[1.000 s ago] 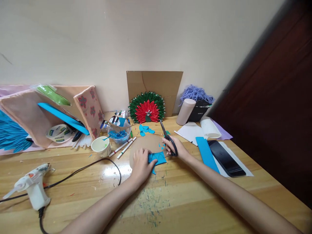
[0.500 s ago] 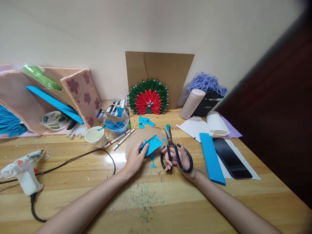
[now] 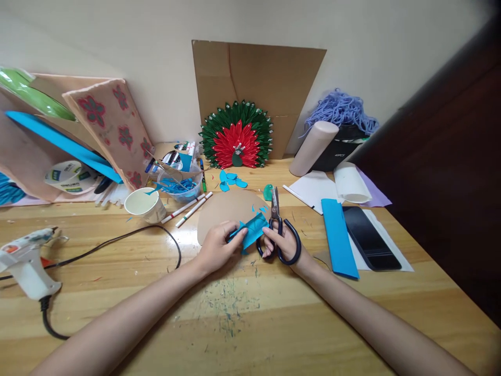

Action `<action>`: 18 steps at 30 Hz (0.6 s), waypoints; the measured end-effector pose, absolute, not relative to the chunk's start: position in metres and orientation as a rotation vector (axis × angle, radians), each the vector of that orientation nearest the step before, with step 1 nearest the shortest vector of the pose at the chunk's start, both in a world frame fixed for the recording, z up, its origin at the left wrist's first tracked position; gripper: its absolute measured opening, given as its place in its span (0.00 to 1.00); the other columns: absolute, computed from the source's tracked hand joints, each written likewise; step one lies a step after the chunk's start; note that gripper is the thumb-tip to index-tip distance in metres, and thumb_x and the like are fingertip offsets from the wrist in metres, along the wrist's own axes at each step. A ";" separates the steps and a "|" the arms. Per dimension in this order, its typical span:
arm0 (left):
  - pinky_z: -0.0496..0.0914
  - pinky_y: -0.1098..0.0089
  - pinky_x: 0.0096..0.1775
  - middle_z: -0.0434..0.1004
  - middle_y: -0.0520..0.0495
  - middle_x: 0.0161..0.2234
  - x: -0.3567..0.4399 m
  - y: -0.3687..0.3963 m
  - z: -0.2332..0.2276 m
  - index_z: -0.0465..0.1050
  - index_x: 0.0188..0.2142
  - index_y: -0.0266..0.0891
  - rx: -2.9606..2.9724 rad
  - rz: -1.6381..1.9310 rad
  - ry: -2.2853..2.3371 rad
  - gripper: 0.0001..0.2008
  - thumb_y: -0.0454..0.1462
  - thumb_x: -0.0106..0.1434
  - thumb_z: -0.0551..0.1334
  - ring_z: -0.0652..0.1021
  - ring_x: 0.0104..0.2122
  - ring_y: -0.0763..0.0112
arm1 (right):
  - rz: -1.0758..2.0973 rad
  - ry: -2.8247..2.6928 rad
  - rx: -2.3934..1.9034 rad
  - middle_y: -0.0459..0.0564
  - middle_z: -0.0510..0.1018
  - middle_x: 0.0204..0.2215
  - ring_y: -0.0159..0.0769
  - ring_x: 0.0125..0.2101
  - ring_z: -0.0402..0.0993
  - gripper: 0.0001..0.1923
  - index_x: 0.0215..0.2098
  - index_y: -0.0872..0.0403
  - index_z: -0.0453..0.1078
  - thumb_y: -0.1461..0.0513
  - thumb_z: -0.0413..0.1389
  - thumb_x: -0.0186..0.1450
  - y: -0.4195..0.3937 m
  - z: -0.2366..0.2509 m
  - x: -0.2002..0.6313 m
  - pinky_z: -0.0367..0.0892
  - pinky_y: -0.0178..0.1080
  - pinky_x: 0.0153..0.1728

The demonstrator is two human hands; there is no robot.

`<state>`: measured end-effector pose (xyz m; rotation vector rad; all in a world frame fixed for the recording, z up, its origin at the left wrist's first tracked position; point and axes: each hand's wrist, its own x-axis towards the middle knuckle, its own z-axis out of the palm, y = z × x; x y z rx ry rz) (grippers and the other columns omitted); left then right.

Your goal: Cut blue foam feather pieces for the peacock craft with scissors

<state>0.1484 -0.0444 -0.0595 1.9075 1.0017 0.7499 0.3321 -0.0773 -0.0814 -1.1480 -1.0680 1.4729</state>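
**Blue paper at the scissors, cut about to be made**

Blue paper (image 3: 252,231), a thin, flat piece with jagged cut edges, is held just above the table (image 3: 250,318) in front of a rounded brown card (image 3: 225,211). It is pinched at its left end by the left hand (image 3: 216,249), the grip closed on it. The scissors (image 3: 278,230), dark-handled with short metal blades pointing away from the person, are held in the right hand (image 3: 285,246), fingers through the loops. The blades appear shut and lie just beside the paper's right edge.

The step in hand is judged to be lining the paper up for a cut. For the next move the blades would have to be opened and the paper fed between them.

Small blue offcuts (image 3: 230,181) lie beyond the card. A glue gun (image 3: 25,258) rests well apart at the left, a blue strip (image 3: 338,237) at the right.
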 end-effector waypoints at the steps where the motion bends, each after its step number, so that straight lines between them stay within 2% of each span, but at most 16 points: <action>1: 0.57 0.74 0.27 0.58 0.55 0.20 0.149 -0.045 -0.060 0.61 0.21 0.37 1.902 0.746 0.997 0.17 0.44 0.64 0.53 0.62 0.23 0.76 | 1.472 -1.066 -1.146 0.37 0.62 0.10 0.28 0.11 0.64 0.20 0.22 0.52 0.55 0.48 0.58 0.56 -0.078 -0.082 0.332 0.68 0.33 0.16; 5: 0.60 0.75 0.26 0.64 0.54 0.22 0.155 -0.046 -0.063 0.68 0.29 0.36 1.651 0.725 1.004 0.13 0.45 0.57 0.61 0.65 0.23 0.77 | 1.449 -1.081 -1.147 0.37 0.62 0.09 0.28 0.11 0.63 0.19 0.22 0.52 0.56 0.50 0.58 0.57 -0.080 -0.082 0.330 0.66 0.33 0.16; 7: 0.63 0.75 0.26 0.69 0.53 0.25 0.158 -0.046 -0.064 0.71 0.33 0.35 1.498 0.708 0.990 0.15 0.45 0.53 0.64 0.68 0.24 0.76 | 1.451 -1.105 -1.140 0.37 0.63 0.10 0.27 0.11 0.64 0.19 0.21 0.52 0.56 0.51 0.57 0.57 -0.080 -0.080 0.328 0.66 0.32 0.17; 10: 0.63 0.75 0.24 0.71 0.51 0.23 0.161 -0.044 -0.060 0.73 0.31 0.32 1.354 0.697 1.022 0.16 0.45 0.51 0.66 0.68 0.21 0.77 | 1.487 -1.134 -1.126 0.38 0.63 0.10 0.28 0.12 0.65 0.19 0.20 0.52 0.57 0.50 0.56 0.58 -0.082 -0.077 0.327 0.66 0.32 0.18; 12: 0.63 0.75 0.23 0.71 0.51 0.21 0.161 -0.042 -0.055 0.73 0.28 0.31 1.324 0.722 1.091 0.16 0.44 0.49 0.67 0.68 0.20 0.76 | 1.551 -1.079 -1.096 0.38 0.63 0.11 0.29 0.13 0.65 0.20 0.24 0.53 0.60 0.46 0.52 0.59 -0.084 -0.073 0.326 0.67 0.34 0.20; 15: 0.63 0.74 0.24 0.72 0.49 0.21 0.158 -0.039 -0.043 0.73 0.26 0.31 1.319 0.782 1.197 0.15 0.43 0.48 0.68 0.69 0.21 0.75 | 1.712 -0.969 -1.033 0.39 0.65 0.14 0.31 0.15 0.68 0.27 0.32 0.54 0.63 0.39 0.45 0.58 -0.090 -0.066 0.323 0.70 0.38 0.24; 18: 0.63 0.74 0.24 0.73 0.49 0.22 0.155 -0.039 -0.033 0.73 0.27 0.32 1.324 0.837 1.245 0.16 0.44 0.48 0.67 0.70 0.21 0.75 | 1.856 -0.987 -0.985 0.42 0.67 0.15 0.34 0.17 0.69 0.34 0.32 0.54 0.62 0.34 0.42 0.53 -0.095 -0.062 0.321 0.69 0.39 0.25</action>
